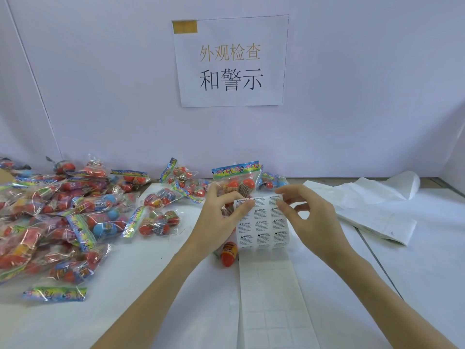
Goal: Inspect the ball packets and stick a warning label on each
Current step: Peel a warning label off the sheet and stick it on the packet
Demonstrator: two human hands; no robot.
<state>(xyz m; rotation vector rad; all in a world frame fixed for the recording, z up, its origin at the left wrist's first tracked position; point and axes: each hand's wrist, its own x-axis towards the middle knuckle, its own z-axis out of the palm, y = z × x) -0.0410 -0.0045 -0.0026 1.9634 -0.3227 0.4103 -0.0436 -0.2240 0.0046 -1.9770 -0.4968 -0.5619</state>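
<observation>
Warning label sheet [261, 222] is held up over the mid-front of the table [151, 285], approx. centre of view; printed labels are seen on its upper part, and a blank backing strip [271, 298] trails down toward the front edge. Sheet's top left corner is pinched by left hand [221, 215], thumb on the printed face. Top right edge is pinched by right hand [312, 217] betw. thumb and forefinger, other fingers loosely curled. One ball packet [237, 181] is also held by the left hand, behind the sheet, upright, header card at top. One loose orange ball [229, 253] lies on the table just left of the sheet. Pile of packets [63, 215] is spread over the table's left side, back to the wall. Stack of white sheets [372, 210] lies at the right rear. Paper sign [230, 61] w/ Chinese characters is fixed to the back wall.
</observation>
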